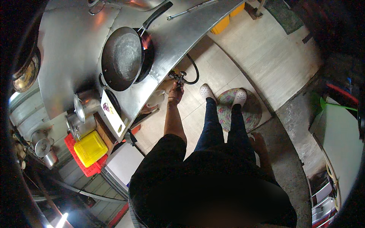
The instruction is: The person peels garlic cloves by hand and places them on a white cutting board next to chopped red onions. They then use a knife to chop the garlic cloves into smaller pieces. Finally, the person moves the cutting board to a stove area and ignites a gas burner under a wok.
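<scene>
My left hand [176, 94] reaches below the front edge of a steel counter and grips a metal valve fitting [180, 78], from which a black hose [196, 67] curves up under the counter. My right hand [257, 142] hangs beside my right leg, in shadow, with nothing seen in it. Above the counter edge a black frying pan [125, 57] with a long handle sits tilted over a burner, where a reddish glow shows. Its inside has a whitish patch. A white cutting board [112, 112] with purple pieces on it lies left of the pan.
Lidded metal pots [87, 104] stand beyond the board, near a yellow container [91, 148] on a red plastic basket [70, 142]. A metal rod [188, 12] lies on the counter. A round patterned mat [225, 114] is partly under my feet. Orange containers [221, 26] are below the counter.
</scene>
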Tool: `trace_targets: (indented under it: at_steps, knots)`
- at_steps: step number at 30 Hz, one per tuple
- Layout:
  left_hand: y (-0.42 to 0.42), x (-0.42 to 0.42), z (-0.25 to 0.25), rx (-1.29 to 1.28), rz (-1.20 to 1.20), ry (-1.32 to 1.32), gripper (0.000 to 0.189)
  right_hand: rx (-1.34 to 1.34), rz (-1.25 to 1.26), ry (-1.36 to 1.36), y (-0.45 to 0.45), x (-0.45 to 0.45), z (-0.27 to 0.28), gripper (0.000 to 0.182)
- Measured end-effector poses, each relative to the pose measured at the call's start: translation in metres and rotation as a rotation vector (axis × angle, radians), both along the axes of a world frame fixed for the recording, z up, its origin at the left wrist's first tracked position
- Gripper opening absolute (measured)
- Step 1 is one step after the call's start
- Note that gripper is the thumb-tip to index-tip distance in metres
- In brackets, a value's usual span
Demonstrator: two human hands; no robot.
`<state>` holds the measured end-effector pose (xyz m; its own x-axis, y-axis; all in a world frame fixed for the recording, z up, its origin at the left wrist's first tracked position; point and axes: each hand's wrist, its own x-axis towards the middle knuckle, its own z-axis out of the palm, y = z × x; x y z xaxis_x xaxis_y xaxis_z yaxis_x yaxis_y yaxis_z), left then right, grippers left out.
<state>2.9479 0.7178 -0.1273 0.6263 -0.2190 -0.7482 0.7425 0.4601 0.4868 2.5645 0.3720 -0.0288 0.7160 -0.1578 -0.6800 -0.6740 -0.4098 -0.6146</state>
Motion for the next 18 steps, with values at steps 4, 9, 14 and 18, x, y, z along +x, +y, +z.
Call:
trace_targets:
  at_steps: [4, 9, 14, 18]
  knots:
    - [-0.002, 0.001, -0.003, 0.027, 0.023, -0.01, 0.026, 0.007, -0.023, -0.065, -0.004, 0.002, 0.002, 0.031]
    - [-0.005, 0.0, -0.004, 0.01, 0.007, -0.031, 0.025, 0.03, -0.027, 0.004, -0.009, 0.018, 0.007, 0.03]
    - [-0.006, -0.003, 0.004, -0.034, 0.064, 0.023, 0.028, -0.069, 0.025, -0.105, -0.008, 0.004, -0.002, 0.027]
    - [-0.02, -0.007, 0.01, 0.094, 0.156, 0.062, 0.041, -0.121, 0.039, -0.203, -0.005, -0.008, -0.011, 0.026]
